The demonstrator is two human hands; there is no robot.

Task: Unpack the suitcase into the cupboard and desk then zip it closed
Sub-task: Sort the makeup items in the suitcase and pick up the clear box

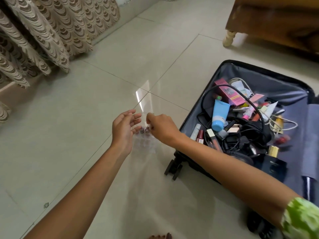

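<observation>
Both hands are meeting over the tiled floor (72, 104) around a clear plastic case (144, 135) with small dark pieces in its compartments. The right hand (160, 127) is pinching the case's edge between thumb and fingertips, while the left hand (123, 128) is cupping it from the side, fingers spread and loosely curved. At about three o'clock the open suitcase (269, 78) is lying flat — a blue tube (219, 116), cosmetics boxes and black cables heaped inside. A patterned curtain (43, 31) is hanging at ten o'clock.
</observation>
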